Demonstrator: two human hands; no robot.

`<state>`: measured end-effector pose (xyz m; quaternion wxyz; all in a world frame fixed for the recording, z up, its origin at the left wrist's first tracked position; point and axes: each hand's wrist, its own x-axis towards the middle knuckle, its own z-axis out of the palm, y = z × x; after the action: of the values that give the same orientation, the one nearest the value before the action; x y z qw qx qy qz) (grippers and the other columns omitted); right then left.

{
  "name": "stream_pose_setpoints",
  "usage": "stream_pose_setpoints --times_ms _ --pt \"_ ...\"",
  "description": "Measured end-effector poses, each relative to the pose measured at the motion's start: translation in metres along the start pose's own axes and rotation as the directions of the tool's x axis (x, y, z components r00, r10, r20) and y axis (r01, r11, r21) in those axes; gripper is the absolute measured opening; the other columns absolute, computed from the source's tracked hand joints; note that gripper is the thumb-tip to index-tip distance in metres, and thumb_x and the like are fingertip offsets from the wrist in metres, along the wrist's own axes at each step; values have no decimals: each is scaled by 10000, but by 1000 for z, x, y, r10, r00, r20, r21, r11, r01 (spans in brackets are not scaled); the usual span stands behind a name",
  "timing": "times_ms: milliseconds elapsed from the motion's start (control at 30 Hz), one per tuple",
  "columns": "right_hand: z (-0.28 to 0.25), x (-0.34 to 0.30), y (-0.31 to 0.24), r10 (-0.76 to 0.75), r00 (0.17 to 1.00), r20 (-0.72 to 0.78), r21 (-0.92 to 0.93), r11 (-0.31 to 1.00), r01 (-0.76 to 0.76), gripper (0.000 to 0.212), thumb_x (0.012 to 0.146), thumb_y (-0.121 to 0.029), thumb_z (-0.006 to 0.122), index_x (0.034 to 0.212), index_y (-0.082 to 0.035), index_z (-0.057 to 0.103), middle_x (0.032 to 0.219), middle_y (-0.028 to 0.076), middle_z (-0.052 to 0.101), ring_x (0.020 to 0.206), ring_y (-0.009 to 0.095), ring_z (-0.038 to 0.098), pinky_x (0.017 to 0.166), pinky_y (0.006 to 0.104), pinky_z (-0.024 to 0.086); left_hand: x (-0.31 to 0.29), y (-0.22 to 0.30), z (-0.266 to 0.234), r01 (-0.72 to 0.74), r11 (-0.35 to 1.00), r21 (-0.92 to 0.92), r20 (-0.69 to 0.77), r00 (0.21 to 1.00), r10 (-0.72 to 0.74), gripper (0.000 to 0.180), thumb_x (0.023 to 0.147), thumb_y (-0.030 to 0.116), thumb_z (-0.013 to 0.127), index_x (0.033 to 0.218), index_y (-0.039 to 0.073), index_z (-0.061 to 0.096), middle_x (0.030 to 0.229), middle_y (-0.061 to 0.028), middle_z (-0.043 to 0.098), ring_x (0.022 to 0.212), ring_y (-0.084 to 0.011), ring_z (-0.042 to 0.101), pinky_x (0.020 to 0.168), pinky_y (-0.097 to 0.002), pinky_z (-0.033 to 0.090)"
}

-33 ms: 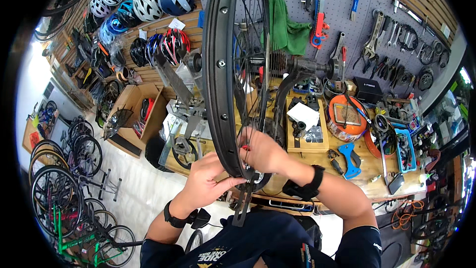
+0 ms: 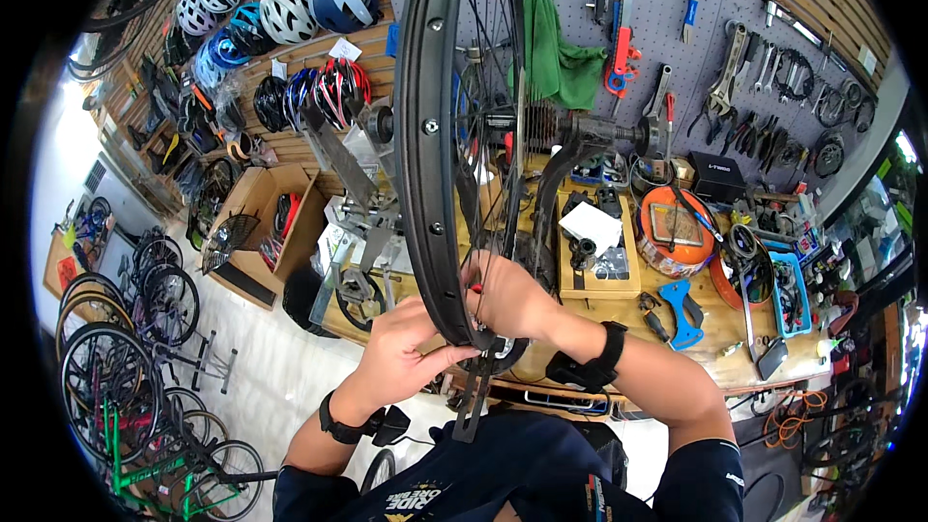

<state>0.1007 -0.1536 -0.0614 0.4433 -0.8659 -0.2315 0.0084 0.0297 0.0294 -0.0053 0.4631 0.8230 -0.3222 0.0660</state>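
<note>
A bare black bicycle wheel rim (image 2: 432, 135) stands upright in front of me, held in a metal truing stand (image 2: 561, 169). Dark spokes (image 2: 491, 48) run from it to the hub with its cassette (image 2: 539, 121). At the rim's lower end, my left hand (image 2: 398, 348) is closed, its thumb reaching across under the rim and its other fingers partly hidden behind. My right hand (image 2: 512, 298) is curled among the lower spokes, just right of the rim. Between its fingers shows a bit of a small red tool (image 2: 476, 288), apparently a spoke wrench, mostly covered.
On the wooden bench (image 2: 619, 367) lie a blue-handled tool (image 2: 684, 314), an orange round tin (image 2: 677, 222), a wooden tray of parts (image 2: 601, 280) and a blue bin (image 2: 791, 295). Tools hang on the pegboard (image 2: 667, 0). Helmets (image 2: 287, 12) and a cardboard box (image 2: 261, 271) are to the left.
My right hand has shifted and turned slightly at the spokes. The rim and my left hand look nearly the same.
</note>
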Motion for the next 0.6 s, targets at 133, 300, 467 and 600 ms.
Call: stream_pose_setpoints --times_ms 133,300,467,600 --pt "-5 10 9 24 888 459 587 742 -323 139 885 -105 652 982 -8 671 835 63 675 684 162 617 621 273 490 -1 4 -3 19 999 -35 -30 999 -20 267 746 96 812 992 41 724 1011 -118 714 925 -305 667 824 -363 499" --pt "-39 -2 24 -270 686 676 734 333 -593 418 960 -276 657 1263 -17 530 791 -23 543 644 55 475 555 191 384 3 5 -9 -54 998 -34 -19 998 53 268 751 121 813 999 63 731 898 -82 720 830 -265 668 758 -347 484" --pt "-43 8 23 -123 750 650 579 719 -385 353 928 -319 698 1091 -13 630 825 1 611 627 58 503 528 221 409 1 3 -7 5 999 -48 2 1000 -5 246 750 130 815 976 76 732 844 -68 710 767 -254 651 715 -348 468" --pt "-27 4 16 20 904 426 301 940 -162 338 875 -316 752 908 7 654 748 50 634 656 110 570 577 292 463 -1 -8 -3 -45 998 -35 -6 999 45 238 750 137 815 965 76 733 853 -73 709 771 -260 646 711 -349 465"
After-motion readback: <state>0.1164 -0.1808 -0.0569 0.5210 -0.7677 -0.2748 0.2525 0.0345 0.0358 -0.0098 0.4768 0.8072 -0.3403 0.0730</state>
